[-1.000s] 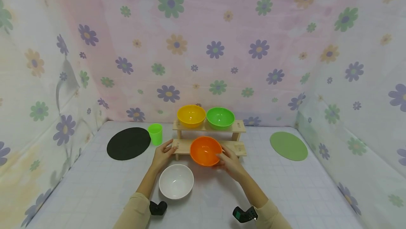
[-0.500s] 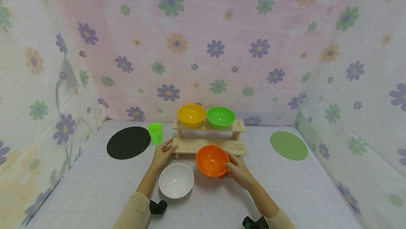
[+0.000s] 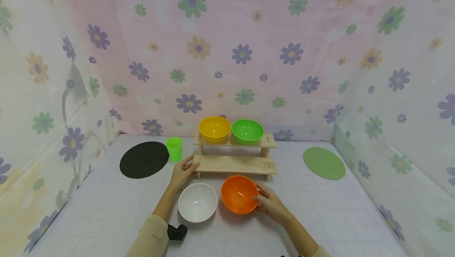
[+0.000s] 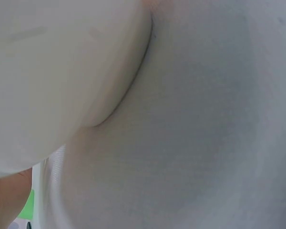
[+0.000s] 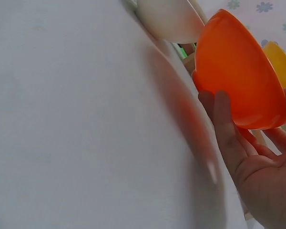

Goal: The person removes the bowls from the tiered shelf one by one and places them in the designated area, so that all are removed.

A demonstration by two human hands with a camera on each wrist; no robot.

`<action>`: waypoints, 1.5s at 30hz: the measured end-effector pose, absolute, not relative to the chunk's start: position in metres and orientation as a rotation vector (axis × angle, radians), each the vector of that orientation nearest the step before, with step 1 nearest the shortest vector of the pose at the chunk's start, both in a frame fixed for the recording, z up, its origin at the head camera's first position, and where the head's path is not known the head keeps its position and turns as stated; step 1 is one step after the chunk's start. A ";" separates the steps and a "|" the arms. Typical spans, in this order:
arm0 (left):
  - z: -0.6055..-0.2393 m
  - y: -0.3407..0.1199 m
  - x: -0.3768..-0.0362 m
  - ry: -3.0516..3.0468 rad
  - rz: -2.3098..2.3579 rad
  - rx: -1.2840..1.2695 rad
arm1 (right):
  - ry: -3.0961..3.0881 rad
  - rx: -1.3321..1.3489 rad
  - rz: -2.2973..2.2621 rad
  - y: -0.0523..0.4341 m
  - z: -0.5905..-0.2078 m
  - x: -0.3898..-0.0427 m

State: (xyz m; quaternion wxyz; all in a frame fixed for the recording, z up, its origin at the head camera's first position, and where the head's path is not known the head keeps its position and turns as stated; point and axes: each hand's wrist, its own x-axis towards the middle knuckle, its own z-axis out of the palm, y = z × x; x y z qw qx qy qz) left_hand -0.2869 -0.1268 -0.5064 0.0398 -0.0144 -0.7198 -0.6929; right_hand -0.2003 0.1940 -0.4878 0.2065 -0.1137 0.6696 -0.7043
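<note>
Right hand [image 3: 273, 205]: clamped on the orange bowl [image 3: 239, 194] at its three o'clock rim, thumb over the lip, fingers beneath the outer wall. The right wrist view shows a gap under the base, so the bowl hangs just above the tabletop [image 3: 337, 209], rim near level. Left hand [image 3: 182, 174]: between nine and ten o'clock of the bowl, lightly pinching the left end of the lower board on the two-tier wooden stand [image 3: 232, 164].

Step in hand, judged: carrying the orange bowl over the tabletop. The white bowl [image 3: 197, 203] sits just beside it at nine o'clock, not touching in the head view; best to hold that gap so the rims do not knock. The grip is one-sided, so the nine o'clock side may dip; firm thumb pressure and a level wrist should counter this. At any set-down, the fingers under the wall need to slip out toward three o'clock as the base lands. Light left-hand contact suffices: a tug could rock the stand, which bears the yellow bowl [image 3: 214, 129] at eleven and the green bowl [image 3: 247, 131] at twelve.

Writing: small dark marks at the board ends, too small to read. No brand or label legible on any bowl.
</note>
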 end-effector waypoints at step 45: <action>-0.479 -0.123 -0.269 -2.198 -2.176 -0.077 | 1.744 -0.360 -1.845 0.192 -0.500 -0.187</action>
